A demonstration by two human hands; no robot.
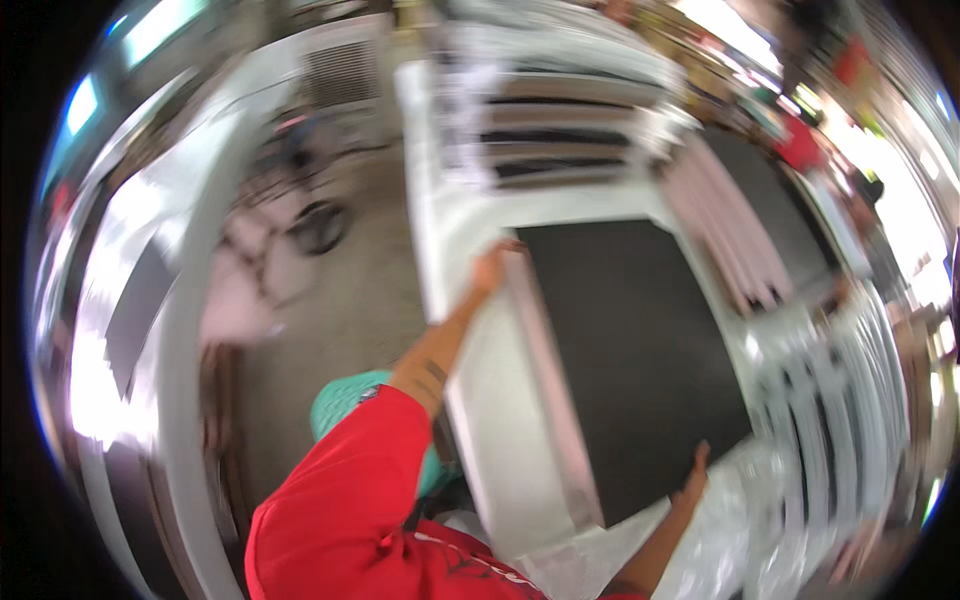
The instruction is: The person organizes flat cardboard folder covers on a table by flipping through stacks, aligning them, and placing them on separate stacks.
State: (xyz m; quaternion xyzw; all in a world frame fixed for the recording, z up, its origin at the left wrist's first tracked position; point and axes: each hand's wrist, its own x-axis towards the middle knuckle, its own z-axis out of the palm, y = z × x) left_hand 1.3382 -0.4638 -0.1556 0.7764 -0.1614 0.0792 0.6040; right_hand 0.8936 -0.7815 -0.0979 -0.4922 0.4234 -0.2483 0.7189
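Hands [490,268] [693,478] gripping dark panel [630,360] edges

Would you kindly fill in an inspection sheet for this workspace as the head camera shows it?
Surface: white table, blurred.
Job's things: large dark panel with pale frame, lying on the table.
Clutter: stacked framed panels beyond; pale slats to the right.
Grippers: left hand grips the panel's far left corner; right hand holds its near right corner.
Cables: nothing seen.
Surroundings: concrete floor, blurred workshop.
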